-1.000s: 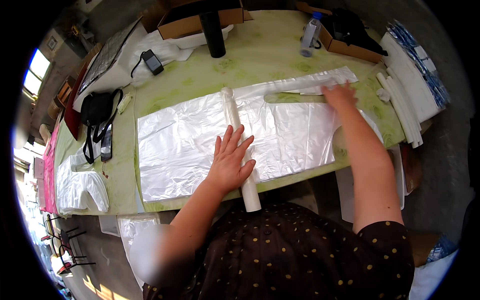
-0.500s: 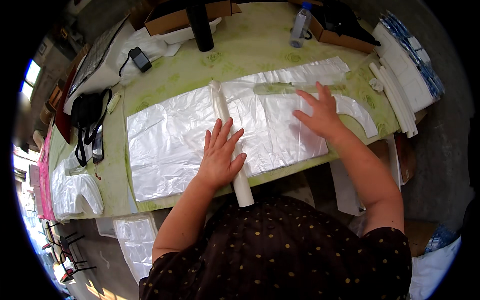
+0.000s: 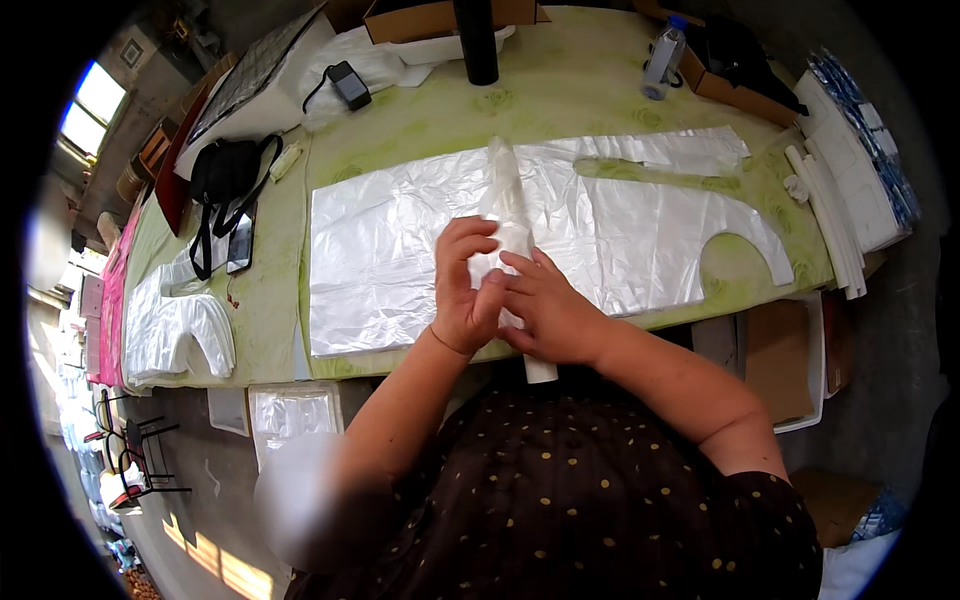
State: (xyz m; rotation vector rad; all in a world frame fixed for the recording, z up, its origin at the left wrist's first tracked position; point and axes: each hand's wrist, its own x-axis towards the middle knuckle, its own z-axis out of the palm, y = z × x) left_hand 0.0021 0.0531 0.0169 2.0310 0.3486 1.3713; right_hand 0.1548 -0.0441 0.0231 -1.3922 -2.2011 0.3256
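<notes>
A thin, crinkled white plastic sheet (image 3: pixel 400 250) with curved cut-outs at its right end lies across the table. Over it a white roll (image 3: pixel 507 190) lies pointing away from me, its near end past the table's front edge. My left hand (image 3: pixel 465 290) is at the left side of the roll, fingers curved and apart from the thumb. From the right, my right hand (image 3: pixel 555 310) reaches over the roll with bent, spread fingers, tips close to my left thumb. Both hands cover the roll's middle; whether they press on it is hidden.
A black cylinder (image 3: pixel 476 45) and a water bottle (image 3: pixel 664 60) stand at the back. On the left lie a black bag (image 3: pixel 226 170), a phone (image 3: pixel 240 245) and folded white plastic (image 3: pixel 175 325). Several white rolls (image 3: pixel 830 220) lie at the right edge.
My right hand has come left from the sheet's right part to the roll. My left hand has turned from lying flat on the roll to curved fingers beside it. The view has shifted.
</notes>
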